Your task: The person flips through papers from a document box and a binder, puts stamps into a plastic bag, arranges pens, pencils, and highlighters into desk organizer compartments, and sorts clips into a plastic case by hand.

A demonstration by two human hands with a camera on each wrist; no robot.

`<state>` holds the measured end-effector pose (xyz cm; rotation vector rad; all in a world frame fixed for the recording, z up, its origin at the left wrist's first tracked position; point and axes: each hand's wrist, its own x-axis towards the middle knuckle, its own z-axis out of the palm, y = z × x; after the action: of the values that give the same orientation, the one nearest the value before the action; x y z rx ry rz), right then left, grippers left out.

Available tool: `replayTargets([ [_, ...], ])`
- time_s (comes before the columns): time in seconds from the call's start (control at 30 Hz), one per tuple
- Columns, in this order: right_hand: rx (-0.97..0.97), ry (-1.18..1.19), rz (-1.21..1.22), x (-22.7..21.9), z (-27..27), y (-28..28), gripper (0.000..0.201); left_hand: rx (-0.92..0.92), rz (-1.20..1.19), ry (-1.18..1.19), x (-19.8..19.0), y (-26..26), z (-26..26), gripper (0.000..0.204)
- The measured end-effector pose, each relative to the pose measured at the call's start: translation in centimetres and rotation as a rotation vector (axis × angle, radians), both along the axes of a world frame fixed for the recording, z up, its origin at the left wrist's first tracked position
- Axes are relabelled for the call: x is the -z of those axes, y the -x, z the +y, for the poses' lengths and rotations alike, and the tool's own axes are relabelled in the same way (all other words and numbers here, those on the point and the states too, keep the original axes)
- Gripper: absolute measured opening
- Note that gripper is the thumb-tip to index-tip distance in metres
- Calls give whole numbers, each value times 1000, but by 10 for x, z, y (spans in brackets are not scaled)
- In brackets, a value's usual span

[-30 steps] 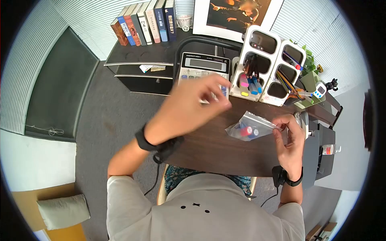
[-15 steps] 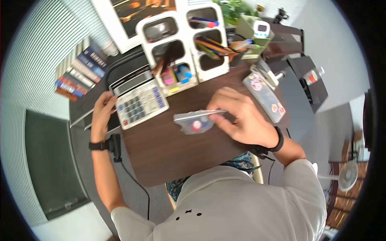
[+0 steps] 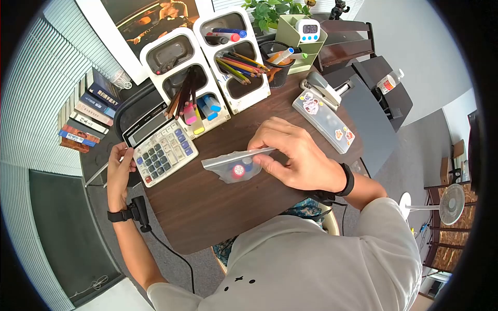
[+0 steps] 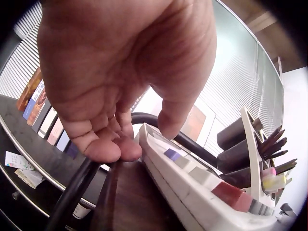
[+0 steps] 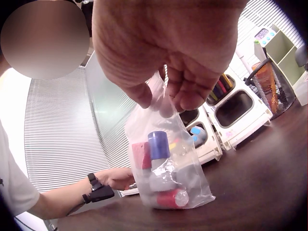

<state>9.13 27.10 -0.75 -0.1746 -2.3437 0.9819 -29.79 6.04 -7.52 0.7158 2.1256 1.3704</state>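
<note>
My left hand (image 3: 119,171) is at the left edge of a white desk calculator (image 3: 175,144), the thumb on its upper edge and the fingertips (image 4: 103,151) curled against its side. In my right hand (image 3: 293,155) the top of a clear zip bag (image 3: 215,168) is pinched between thumb and fingers. The bag hangs over the middle of the dark wooden desk (image 3: 207,217). Inside it, the right wrist view shows small cylinders, one with a blue cap (image 5: 158,145) and others with red ends (image 5: 172,198).
Behind the calculator stands a white organizer (image 3: 236,103) with pencils and highlighters. A mesh pen cup (image 3: 277,78), a green holder with a timer (image 3: 309,30), a stapler (image 3: 320,90) and a stickered pencil case (image 3: 324,120) are to the right. Books (image 3: 88,111) stand far left.
My left hand has gone from over the calculator's front to its left edge. The right hand has carried the bag left over the desk. The head view has turned to the right.
</note>
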Motion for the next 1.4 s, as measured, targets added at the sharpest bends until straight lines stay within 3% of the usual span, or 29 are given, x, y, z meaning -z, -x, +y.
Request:
replayTargets([
  [0.03, 12, -4, -1, 2, 1, -1, 14, 2, 0, 0, 4, 2, -4, 26],
  [0.1, 23, -8, -1, 2, 1, -1, 13, 41, 586, -1, 16, 12, -13, 32],
  [0.2, 42, 49, -31, 2, 0, -1, 13, -9, 756, 83, -49, -54, -2, 32],
  [0.3, -10, 17, 21, 4, 1, 5, 13, 232, 400, -40, -88, -117, 7, 27],
  [0.33, 8, 11, 4, 4, 0, 6, 14, 386, 345, -55, -92, -130, 10, 29],
  [0.4, 28, -24, -12, 3, 0, 9, 13, 684, 295, -8, -96, -151, 18, 50],
  [0.43, 34, 50, 10, 11, 2, 12, 11, 822, 469, -34, -86, -164, 26, 58],
  [0.53, 40, 214, -11, 19, 3, 14, 20, 729, 453, -46, -51, -174, 47, 52],
  [0.6, 74, 452, 78, 20, 0, 16, 36, 655, 436, -21, -44, -179, 52, 44],
  [0.73, 101, 421, -14, 36, 2, 10, 50, 651, 437, 34, -39, -180, 58, 41],
  [0.8, -8, 572, -114, 39, -1, 7, 48, 631, 146, -30, -41, -183, 61, 37],
  [0.83, -5, 572, -107, 41, 0, 7, 48, 636, 151, -29, -37, -184, 62, 37],
  [0.9, -60, 502, -261, 42, 3, 6, 42, 598, -136, -202, -24, -185, 61, 45],
  [0.97, -59, 493, -219, 33, 2, 7, 32, 623, -216, -288, -27, -191, 64, 47],
  [1.0, -78, 649, -154, 31, 1, 7, 29, 644, -302, -375, -29, -192, 65, 50],
  [1.03, -98, 804, -88, 30, 0, 6, 27, 647, -297, -373, -32, -191, 65, 50],
  [1.1, -84, 807, -60, 25, -1, 6, 34, 685, -411, -270, -36, -190, 64, 56],
  [1.2, -50, 812, -10, 19, -3, 5, 48, 628, -435, -279, -30, -190, 67, 59],
  [1.27, -125, 822, -32, 17, -8, 1, 67, 622, -422, -313, -35, -195, 70, 59],
  [1.4, -121, 846, -76, 23, -5, -1, 71, 622, -349, -411, -36, -204, 73, 56],
])
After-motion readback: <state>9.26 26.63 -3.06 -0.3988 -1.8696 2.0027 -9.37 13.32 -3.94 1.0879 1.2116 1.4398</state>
